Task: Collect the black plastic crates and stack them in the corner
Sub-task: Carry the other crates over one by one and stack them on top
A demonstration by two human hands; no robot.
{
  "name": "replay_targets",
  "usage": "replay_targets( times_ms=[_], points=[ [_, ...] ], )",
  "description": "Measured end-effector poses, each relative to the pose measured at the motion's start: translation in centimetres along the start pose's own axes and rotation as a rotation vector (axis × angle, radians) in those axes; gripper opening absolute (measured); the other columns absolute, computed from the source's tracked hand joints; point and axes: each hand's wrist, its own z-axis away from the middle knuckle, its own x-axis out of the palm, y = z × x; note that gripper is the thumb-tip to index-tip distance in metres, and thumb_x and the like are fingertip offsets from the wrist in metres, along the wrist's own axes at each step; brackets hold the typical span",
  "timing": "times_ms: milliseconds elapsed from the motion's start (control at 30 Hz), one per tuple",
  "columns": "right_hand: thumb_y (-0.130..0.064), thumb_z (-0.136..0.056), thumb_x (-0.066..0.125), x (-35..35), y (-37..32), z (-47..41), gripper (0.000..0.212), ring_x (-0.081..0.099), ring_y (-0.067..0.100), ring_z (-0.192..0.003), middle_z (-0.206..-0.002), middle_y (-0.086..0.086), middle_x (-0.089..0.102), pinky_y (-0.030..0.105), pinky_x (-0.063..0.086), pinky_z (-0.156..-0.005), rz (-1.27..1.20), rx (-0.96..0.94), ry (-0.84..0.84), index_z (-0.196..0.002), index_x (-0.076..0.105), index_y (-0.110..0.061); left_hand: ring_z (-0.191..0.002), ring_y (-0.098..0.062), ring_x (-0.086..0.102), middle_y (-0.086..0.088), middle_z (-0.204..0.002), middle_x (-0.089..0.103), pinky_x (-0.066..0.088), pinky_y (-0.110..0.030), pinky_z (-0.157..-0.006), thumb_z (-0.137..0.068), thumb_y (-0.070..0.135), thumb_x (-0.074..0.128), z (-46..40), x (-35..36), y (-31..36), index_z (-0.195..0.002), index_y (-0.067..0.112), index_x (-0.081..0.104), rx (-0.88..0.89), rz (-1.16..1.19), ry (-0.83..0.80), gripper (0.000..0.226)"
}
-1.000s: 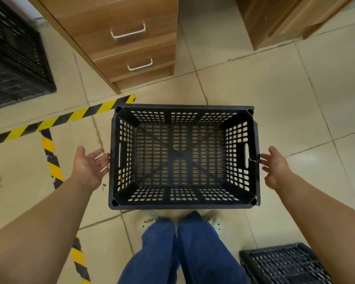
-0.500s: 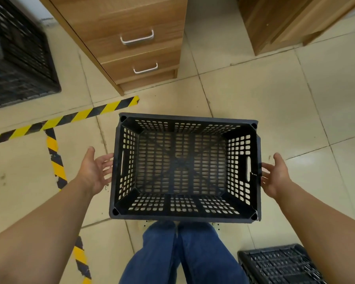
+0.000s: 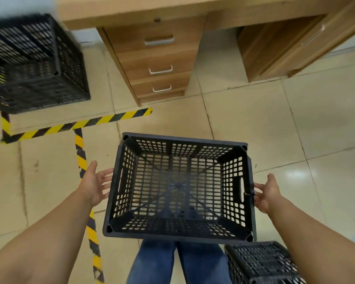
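Head view: black crate (image 3: 178, 187) held between both hands, open side up, above tiled floor (image 3: 275, 130), in front of person's jeans (image 3: 180, 263). Left hand (image 3: 94, 184) at crate's left wall, fingers spread, tips touching wall near handle slot. Right hand (image 3: 265, 194) at right wall, fingers hooked at handle slot. Crate stack (image 3: 35, 64) upper left, beyond hazard tape (image 3: 78, 125). Another crate (image 3: 260, 263) lower right on floor. Wooden drawer unit (image 3: 158, 64) ahead.
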Motion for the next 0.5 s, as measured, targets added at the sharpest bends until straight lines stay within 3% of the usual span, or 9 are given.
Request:
replay_targets(
  times_ms=[100, 333, 500],
  points=[
    [-0.060, -0.093, 0.021, -0.6, -0.2, 3.8, 0.071, 0.054, 0.031, -0.080, -0.091, 0.017, 0.055, 0.045, 0.043, -0.087, 0.022, -0.020, -0.009, -0.127, 0.049, -0.004, -0.109, -0.024, 0.050, -0.007, -0.109, 0.059, 0.035, -0.044, -0.093, -0.089, 0.070, 0.016, 3.7, -1.3, 0.7, -0.113, 0.016, 0.060, 0.010, 0.021, -0.002, 0.073],
    [-0.053, -0.097, 0.019, -1.9, -1.2, 12.6, 0.066, 0.052, 0.030, -0.077, -0.089, 0.017, 0.054, 0.044, 0.042, -0.083, 0.083, -0.096, -0.052, -0.133, 0.044, -0.003, -0.098, -0.022, 0.054, -0.007, -0.104, 0.061, 0.036, -0.046, -0.097, -0.090, 0.067, 0.025, 12.3, -5.3, 2.6, -0.101, 0.017, 0.064, 0.047, 0.096, -0.052, 0.064],
    [-0.054, -0.096, 0.022, -2.3, -1.7, 17.6, 0.063, 0.054, 0.031, -0.083, -0.094, 0.018, 0.055, 0.045, 0.042, -0.085, 0.119, -0.151, -0.088, -0.128, 0.047, -0.005, -0.089, -0.020, 0.053, -0.005, -0.091, 0.059, 0.039, -0.040, -0.082, -0.093, 0.061, 0.025, 17.5, -7.8, 3.2, -0.099, 0.015, 0.063, 0.096, 0.133, -0.050, 0.060]
  ],
)
